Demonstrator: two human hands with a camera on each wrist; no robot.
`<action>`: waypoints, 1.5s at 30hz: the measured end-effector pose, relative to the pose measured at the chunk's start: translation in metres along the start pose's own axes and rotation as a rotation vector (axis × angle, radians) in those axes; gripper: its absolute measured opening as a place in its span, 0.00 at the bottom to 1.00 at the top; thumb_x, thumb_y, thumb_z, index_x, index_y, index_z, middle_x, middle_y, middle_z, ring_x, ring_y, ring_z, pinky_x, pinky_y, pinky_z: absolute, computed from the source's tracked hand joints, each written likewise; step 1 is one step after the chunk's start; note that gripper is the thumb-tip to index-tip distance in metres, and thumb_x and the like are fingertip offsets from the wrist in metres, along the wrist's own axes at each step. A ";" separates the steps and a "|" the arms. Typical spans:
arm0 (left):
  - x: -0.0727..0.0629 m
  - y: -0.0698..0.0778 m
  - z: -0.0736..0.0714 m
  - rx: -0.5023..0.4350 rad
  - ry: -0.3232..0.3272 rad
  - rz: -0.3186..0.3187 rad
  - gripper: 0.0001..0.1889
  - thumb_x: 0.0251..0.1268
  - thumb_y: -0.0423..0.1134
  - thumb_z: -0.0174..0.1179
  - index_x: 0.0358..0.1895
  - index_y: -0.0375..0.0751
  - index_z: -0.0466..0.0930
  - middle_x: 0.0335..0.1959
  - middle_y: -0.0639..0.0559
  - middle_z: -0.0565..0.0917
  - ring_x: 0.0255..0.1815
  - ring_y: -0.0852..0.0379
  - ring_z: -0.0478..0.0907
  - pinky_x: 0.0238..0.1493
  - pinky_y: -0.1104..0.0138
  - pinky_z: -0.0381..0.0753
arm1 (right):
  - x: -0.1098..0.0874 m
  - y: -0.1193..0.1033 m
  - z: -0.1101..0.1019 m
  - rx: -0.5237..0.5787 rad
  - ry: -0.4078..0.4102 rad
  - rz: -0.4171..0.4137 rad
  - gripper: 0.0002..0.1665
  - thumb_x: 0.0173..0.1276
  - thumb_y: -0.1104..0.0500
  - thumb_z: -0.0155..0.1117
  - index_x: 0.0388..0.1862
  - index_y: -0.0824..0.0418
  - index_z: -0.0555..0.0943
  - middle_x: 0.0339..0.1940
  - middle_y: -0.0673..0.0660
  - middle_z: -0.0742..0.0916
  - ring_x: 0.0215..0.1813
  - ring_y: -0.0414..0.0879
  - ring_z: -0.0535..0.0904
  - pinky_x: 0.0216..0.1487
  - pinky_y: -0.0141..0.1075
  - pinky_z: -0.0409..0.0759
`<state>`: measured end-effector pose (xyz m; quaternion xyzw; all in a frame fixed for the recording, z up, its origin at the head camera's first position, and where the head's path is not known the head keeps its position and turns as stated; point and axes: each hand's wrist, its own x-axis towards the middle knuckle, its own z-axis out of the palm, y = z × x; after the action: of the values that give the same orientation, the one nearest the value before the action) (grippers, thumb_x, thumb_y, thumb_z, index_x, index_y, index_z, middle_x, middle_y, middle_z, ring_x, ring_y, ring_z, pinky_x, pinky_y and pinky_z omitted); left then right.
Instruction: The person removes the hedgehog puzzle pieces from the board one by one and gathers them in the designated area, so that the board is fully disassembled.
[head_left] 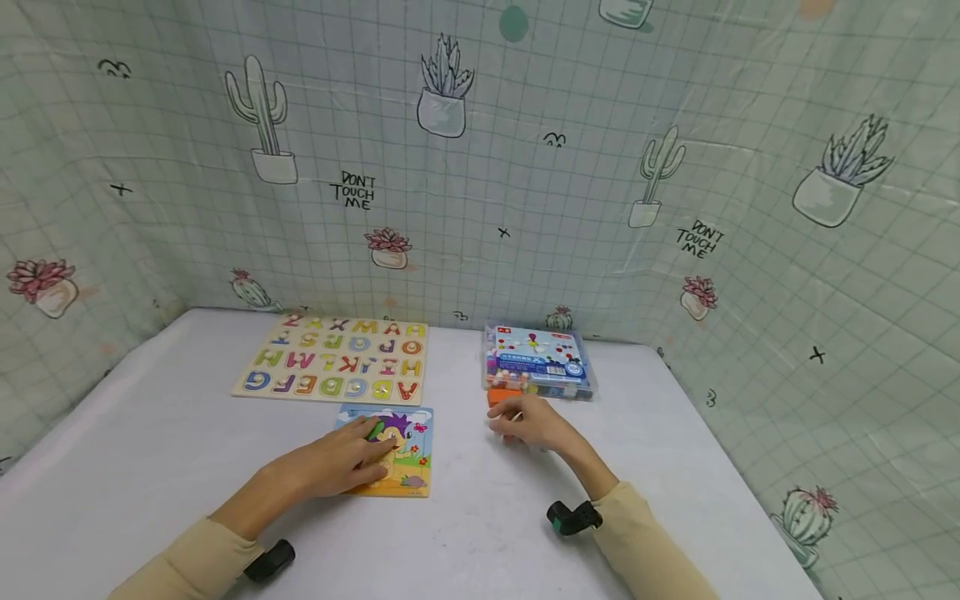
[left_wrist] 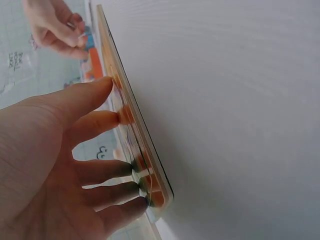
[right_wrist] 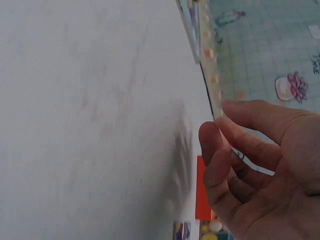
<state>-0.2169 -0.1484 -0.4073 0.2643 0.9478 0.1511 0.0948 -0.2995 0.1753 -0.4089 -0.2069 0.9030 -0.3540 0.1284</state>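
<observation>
A cartoon puzzle lies flat on the white tabletop, left of centre, under a person's left hand, whose fingers are spread and whose fingertips rest on the picture. The hand covers the puzzle's left part, where a green patch shows by the fingers; whether it is a loose piece cannot be told.

The right hand, fingers loosely bent and apparently without anything in its grasp, hovers by an orange block, partly hiding it; contact between them cannot be made out. Just behind the block sits a clear box with a blue printed label. Beyond the puzzle, near its far edge, lies a wooden letter board filled with coloured letters. A pale green cloth with cactus drawings hangs behind the tabletop.
</observation>
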 end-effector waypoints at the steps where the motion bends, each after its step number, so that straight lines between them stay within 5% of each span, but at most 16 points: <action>1: 0.000 -0.001 0.000 -0.001 0.001 -0.005 0.25 0.72 0.49 0.56 0.66 0.41 0.74 0.72 0.25 0.62 0.75 0.28 0.57 0.70 0.37 0.62 | 0.004 -0.004 0.004 0.006 -0.008 -0.012 0.14 0.70 0.58 0.64 0.49 0.65 0.84 0.31 0.56 0.86 0.27 0.43 0.79 0.24 0.30 0.74; 22: -0.009 -0.013 -0.003 0.029 -0.005 -0.005 0.24 0.73 0.51 0.54 0.66 0.46 0.75 0.71 0.24 0.63 0.73 0.25 0.58 0.68 0.36 0.63 | 0.062 -0.068 0.074 -0.054 -0.014 -0.088 0.12 0.67 0.58 0.67 0.46 0.63 0.86 0.27 0.50 0.83 0.26 0.36 0.74 0.26 0.24 0.70; 45: -0.017 -0.017 -0.006 -0.025 -0.006 -0.028 0.23 0.72 0.50 0.56 0.66 0.47 0.75 0.71 0.23 0.62 0.73 0.24 0.57 0.66 0.32 0.63 | 0.070 -0.078 0.085 -0.056 -0.018 -0.056 0.07 0.68 0.59 0.66 0.40 0.61 0.87 0.30 0.50 0.87 0.29 0.37 0.74 0.30 0.25 0.72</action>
<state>-0.2122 -0.1730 -0.4059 0.2504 0.9492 0.1606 0.1031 -0.3070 0.0413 -0.4214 -0.2387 0.9052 -0.3303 0.1206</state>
